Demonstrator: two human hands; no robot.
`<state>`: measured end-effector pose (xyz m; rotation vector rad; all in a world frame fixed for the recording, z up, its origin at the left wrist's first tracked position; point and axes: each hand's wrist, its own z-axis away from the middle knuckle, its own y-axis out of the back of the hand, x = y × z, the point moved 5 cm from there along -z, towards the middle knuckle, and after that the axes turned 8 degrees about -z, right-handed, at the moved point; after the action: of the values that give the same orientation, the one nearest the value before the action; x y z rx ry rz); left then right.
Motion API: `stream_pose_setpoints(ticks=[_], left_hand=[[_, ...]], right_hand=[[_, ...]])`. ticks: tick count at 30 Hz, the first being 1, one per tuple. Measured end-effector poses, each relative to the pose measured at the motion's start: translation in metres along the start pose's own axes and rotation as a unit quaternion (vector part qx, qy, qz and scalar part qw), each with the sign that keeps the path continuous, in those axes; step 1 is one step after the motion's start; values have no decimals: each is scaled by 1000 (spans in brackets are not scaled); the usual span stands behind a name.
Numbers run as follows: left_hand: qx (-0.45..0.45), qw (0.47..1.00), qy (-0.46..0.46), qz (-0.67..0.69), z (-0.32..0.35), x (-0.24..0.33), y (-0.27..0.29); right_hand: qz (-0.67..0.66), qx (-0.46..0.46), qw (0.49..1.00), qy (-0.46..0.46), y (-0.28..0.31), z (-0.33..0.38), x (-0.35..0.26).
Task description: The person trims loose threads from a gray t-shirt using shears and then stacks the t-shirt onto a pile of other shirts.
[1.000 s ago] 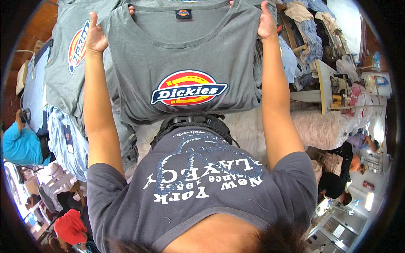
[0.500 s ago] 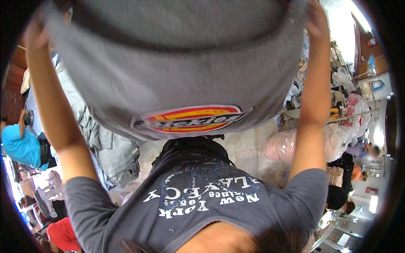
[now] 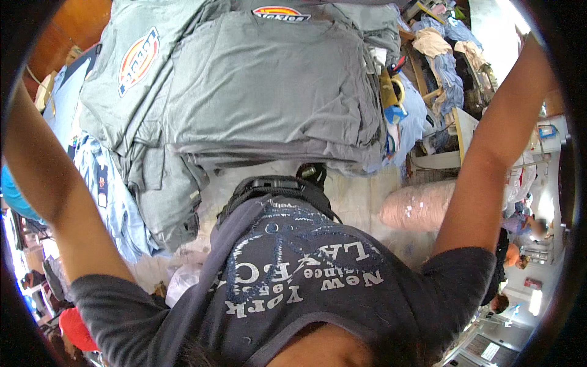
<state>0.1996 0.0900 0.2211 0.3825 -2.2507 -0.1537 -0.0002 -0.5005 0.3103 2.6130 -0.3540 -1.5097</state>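
Note:
Both my forearms are raised and spread wide. My left arm (image 3: 52,177) runs out past the upper left rim and my right arm (image 3: 489,153) past the upper right, so neither hand shows. In front of me lies a pile of grey T-shirts (image 3: 263,85), the top one spread fairly flat with soft wrinkles. Left of it lies another grey shirt (image 3: 116,110) with a red, yellow and white oval emblem (image 3: 139,61). A second such emblem (image 3: 281,13) shows behind the pile. Whether my hands hold anything is hidden.
Light blue garments (image 3: 113,208) hang at the left edge of the pile. Tape rolls and small tools (image 3: 394,98) sit at its right. A pink wrapped bundle (image 3: 419,205) lies beyond, on the right. Other people, one in a red shirt (image 3: 78,330), are on both sides.
The grey shirt stretched up between my hands has gone out of view, uncovering the shirt pile. My arms have spread farther apart and my hands have left the picture.

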Motion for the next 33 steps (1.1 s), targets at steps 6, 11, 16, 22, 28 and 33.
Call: stream_pose_setpoints(ticks=[6, 11, 16, 22, 28, 33], left_hand=[[-287, 931, 218, -56, 203, -64, -22], [-434, 816, 379, 44, 358, -73, -39], [-433, 789, 417, 126, 374, -73, -40], [-483, 772, 401, 98, 356, -68, -31], [-519, 774, 359, 46, 358, -69, -32], [-542, 746, 384, 37, 359, -60, -49]], right_hand=[[36, -95, 975, -200, -62, 224, 83], [52, -198, 933, -297, -134, 347, 143], [-30, -145, 902, -406, -162, 401, 162], [-77, -132, 885, -440, -163, 401, 162], [-23, -126, 869, -478, -156, 414, 169], [-67, -53, 826, -557, -150, 415, 168]])
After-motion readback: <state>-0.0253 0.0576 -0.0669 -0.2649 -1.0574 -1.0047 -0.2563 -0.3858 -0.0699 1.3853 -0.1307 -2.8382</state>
